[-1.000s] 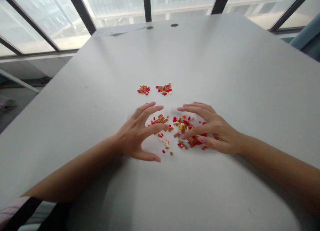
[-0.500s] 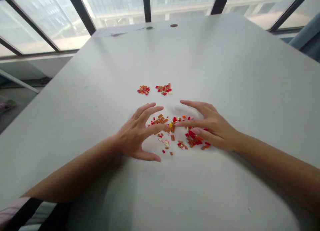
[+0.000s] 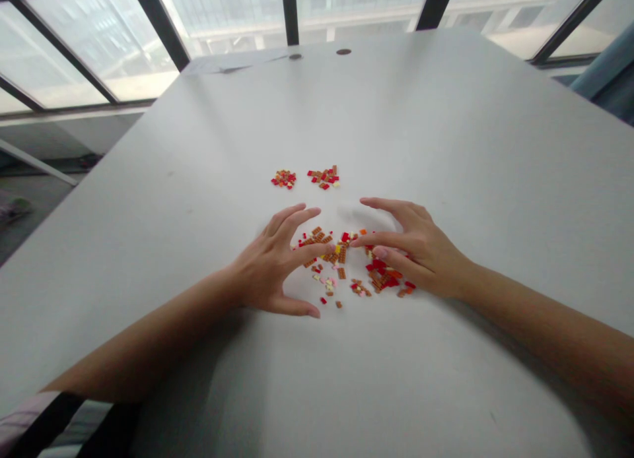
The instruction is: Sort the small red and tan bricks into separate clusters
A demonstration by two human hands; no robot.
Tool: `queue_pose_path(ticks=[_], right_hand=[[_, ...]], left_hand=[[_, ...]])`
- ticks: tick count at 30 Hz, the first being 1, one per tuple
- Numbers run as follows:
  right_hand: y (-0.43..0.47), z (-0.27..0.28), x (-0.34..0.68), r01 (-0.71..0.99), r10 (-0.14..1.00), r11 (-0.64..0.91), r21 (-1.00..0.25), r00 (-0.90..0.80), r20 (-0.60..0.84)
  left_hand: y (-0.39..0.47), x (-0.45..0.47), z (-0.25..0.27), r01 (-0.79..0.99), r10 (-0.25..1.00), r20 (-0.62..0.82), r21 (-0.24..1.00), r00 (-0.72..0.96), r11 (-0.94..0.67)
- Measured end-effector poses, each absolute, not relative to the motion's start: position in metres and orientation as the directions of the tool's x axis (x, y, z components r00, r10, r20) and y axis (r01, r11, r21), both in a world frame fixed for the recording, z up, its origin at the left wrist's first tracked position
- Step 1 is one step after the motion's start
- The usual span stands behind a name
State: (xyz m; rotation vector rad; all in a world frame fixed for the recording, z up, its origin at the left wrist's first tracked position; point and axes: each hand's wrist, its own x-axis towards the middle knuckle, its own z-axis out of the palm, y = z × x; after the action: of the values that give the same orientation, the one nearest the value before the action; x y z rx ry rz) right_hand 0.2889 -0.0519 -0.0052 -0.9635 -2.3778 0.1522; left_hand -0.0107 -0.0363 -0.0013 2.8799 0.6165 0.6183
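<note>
A loose spread of small building bricks (image 3: 341,255) in brown, red, cream, pink, orange and yellow lies on the white table. My left hand (image 3: 277,260) is at its left side, fingers spread, index fingertip close to a yellow brick (image 3: 338,249). On the other side my right hand (image 3: 421,250) hovers over the red and brown bricks (image 3: 384,278), fingers apart, hiding some of them. Neither hand holds anything that I can see. Whether the fingertips touch the bricks, I cannot tell.
Two smaller brick heaps lie beyond my hands, a left heap (image 3: 284,179) and a right heap (image 3: 323,177). The white table (image 3: 396,115) reaches back to windows (image 3: 356,9). Near its far edge are two round dark spots.
My right hand's thumb and fingers have shifted very slightly. My left hand has hardly moved, and the bricks lie much as before.
</note>
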Motion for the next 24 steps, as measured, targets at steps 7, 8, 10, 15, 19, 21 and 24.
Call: queue_pose_path(ticks=[7,8,10,15,19,21,24], right_hand=[[-0.056,-0.001,0.275,0.632,0.666,0.732,-0.255,-0.583,0.466],[-0.057,0.000,0.272,0.625,0.653,0.743,-0.240,-0.599,0.463],[-0.060,0.001,0.267,0.622,0.632,0.757,-0.201,-0.616,0.471],[-0.062,0.004,0.269,0.653,0.620,0.742,-0.154,-0.581,0.527],[-0.060,0.003,0.272,0.666,0.649,0.723,-0.182,-0.564,0.511],[-0.060,0.003,0.272,0.669,0.652,0.722,-0.177,-0.571,0.500],[-0.060,0.003,0.272,0.669,0.647,0.726,-0.158,-0.588,0.486]], left_hand=[[-0.036,-0.012,-0.002,0.395,0.443,0.440,0.200,0.782,-0.896],[-0.037,-0.012,-0.002,0.405,0.451,0.448,0.199,0.772,-0.892],[-0.037,-0.012,0.000,0.413,0.452,0.448,0.188,0.772,-0.891],[-0.040,-0.010,0.005,0.416,0.436,0.458,0.151,0.775,-0.897],[-0.040,-0.010,0.005,0.423,0.442,0.458,0.150,0.771,-0.894],[-0.040,-0.010,0.005,0.425,0.446,0.453,0.153,0.772,-0.892],[-0.040,-0.009,0.005,0.428,0.449,0.449,0.155,0.772,-0.891]])
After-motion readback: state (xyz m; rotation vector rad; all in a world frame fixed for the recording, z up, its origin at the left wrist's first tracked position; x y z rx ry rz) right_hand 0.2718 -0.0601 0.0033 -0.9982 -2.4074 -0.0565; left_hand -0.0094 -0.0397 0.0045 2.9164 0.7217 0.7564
